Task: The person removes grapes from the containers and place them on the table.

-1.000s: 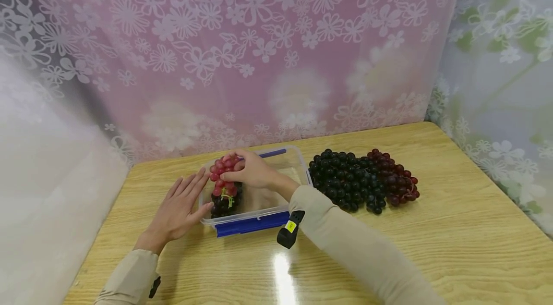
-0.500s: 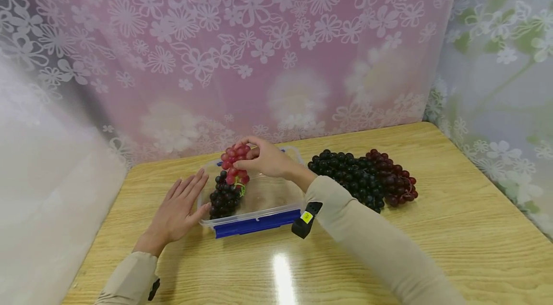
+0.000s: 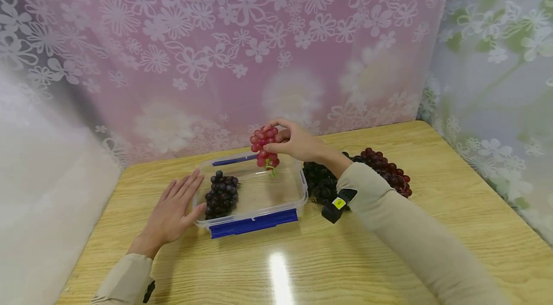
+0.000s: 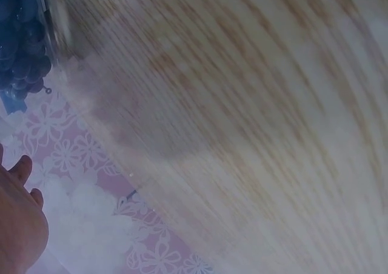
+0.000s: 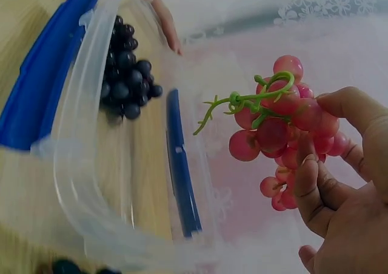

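Observation:
My right hand [image 3: 298,142] pinches a bunch of red grapes [image 3: 264,144] above the back right part of a clear plastic container [image 3: 255,213]. In the right wrist view the thumb and fingers press into the bunch of red grapes [image 5: 273,128], and its green stem points toward the container. My left hand [image 3: 174,209] lies with straight fingers along the container's left side. Inside the container, at its left end, rests a bunch of black grapes [image 3: 222,194]. The left wrist view shows only the edge of the left hand [image 4: 21,219].
Right of the container lies a pile of dark green-black grapes [image 3: 319,177], partly hidden by my right arm. Dark red grapes [image 3: 389,170] lie beside it. Blue latches [image 3: 255,223] hang open on the container. A flowered curtain [image 3: 281,55] stands behind the wooden table [image 3: 242,266].
My right hand has lifted the red grapes and carried them rightward, from above the black grapes to above the container's right part. The black grapes are uncovered. My left hand stays put.

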`<state>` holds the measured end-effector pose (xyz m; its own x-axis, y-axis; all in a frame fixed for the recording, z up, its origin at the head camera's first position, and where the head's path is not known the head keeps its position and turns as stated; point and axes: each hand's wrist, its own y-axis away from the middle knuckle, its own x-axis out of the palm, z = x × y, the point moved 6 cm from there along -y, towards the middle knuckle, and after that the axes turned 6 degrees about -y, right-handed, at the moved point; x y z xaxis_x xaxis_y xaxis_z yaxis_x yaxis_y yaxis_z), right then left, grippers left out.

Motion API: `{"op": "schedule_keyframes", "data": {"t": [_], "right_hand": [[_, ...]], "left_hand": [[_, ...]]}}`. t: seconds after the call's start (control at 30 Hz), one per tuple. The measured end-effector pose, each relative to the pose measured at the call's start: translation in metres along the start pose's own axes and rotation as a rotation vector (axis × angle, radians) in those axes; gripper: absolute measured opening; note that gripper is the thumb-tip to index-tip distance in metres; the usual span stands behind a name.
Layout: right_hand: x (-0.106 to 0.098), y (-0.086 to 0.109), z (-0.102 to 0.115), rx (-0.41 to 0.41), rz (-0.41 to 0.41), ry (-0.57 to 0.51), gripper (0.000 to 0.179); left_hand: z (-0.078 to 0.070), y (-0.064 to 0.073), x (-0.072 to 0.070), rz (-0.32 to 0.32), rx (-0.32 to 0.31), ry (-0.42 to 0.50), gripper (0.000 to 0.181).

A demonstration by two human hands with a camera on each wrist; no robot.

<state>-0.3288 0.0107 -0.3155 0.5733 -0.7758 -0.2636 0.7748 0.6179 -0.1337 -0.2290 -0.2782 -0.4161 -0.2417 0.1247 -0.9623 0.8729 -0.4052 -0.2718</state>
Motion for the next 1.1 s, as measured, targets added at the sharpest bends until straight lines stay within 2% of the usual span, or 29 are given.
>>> {"op": "schedule_keyframes", "data": {"t": [0.27, 0.47, 0.6, 0.8, 0.93, 1.1], "right_hand": [[-0.061, 0.028, -0.003, 0.054, -0.062, 0.138, 0.042], [-0.109, 0.056, -0.015, 0.133, -0.063, 0.223, 0.049], [-0.138, 0.078, -0.022, 0.199, -0.093, 0.291, 0.049], [-0.171, 0.108, -0.032, 0.294, -0.124, 0.398, 0.061], [-0.188, 0.125, -0.038, 0.298, -0.133, 0.473, 0.062], [-0.208, 0.144, -0.05, 0.304, -0.111, 0.502, 0.059]], "left_hand": [[0.0, -0.001, -0.001, -0.006, 0.005, 0.004, 0.068], [0.0, -0.002, -0.002, -0.011, 0.008, 0.001, 0.067], [0.0, -0.001, -0.003, -0.015, 0.01, 0.004, 0.067], [0.001, 0.0, 0.0, -0.021, 0.013, 0.003, 0.067], [0.002, 0.001, 0.002, -0.021, 0.012, 0.016, 0.067], [0.002, 0.001, 0.003, -0.027, 0.01, 0.027, 0.067]]}}
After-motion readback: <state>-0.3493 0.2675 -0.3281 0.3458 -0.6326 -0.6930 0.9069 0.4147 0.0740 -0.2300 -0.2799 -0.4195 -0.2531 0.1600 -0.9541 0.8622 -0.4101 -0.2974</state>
